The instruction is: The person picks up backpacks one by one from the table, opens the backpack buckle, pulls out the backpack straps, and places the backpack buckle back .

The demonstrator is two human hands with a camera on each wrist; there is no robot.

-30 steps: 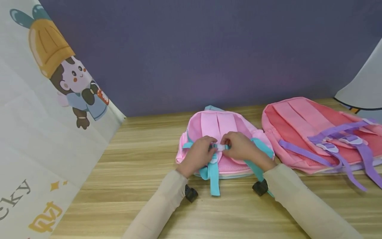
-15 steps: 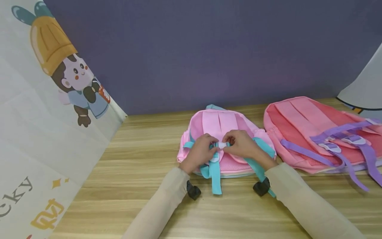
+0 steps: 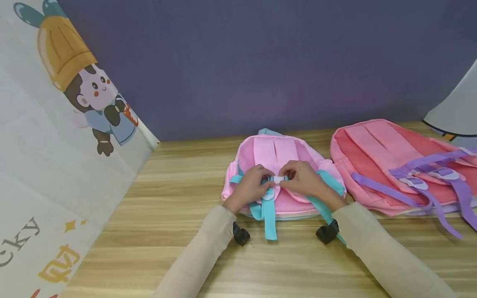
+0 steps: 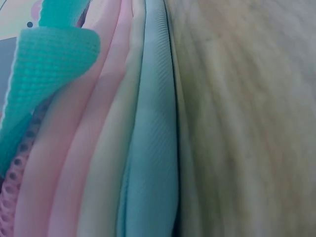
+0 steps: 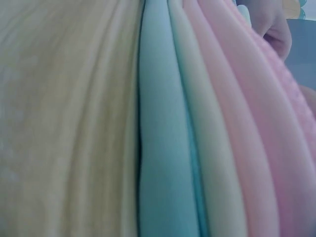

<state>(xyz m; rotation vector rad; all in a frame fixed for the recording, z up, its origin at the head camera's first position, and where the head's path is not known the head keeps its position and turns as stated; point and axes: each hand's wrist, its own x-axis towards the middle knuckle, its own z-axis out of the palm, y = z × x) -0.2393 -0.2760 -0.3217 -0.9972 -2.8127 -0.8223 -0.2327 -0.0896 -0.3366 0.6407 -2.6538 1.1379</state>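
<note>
A light pink backpack [image 3: 285,150] lies in the middle of the table, back panel and shoulder straps facing up. Over its straps, a small white buckle [image 3: 277,179] on teal webbing sits between both hands. My left hand [image 3: 252,185] pinches the buckle's left end, and my right hand [image 3: 303,179] pinches the right end by the teal strap. A loose teal strap end [image 3: 270,221] hangs down past the bag's near edge. Layered pink, cream and blue edges of the backpack [image 4: 153,108] fill the left wrist view. In the right wrist view, part of a hand [image 5: 276,34] shows behind the bag.
To the right lies a larger coral-pink backpack [image 3: 376,165] with purple straps [image 3: 384,192], its side against the smaller bag. A dark panel [image 3: 261,66] stands behind the wooden table [image 3: 179,182]. A white printed sheet [image 3: 33,136] rises at the left.
Both hands stay at the buckle. Its white part shows shorter between the fingertips than a second ago. The head view has shifted slightly; both backpacks keep their places.
</note>
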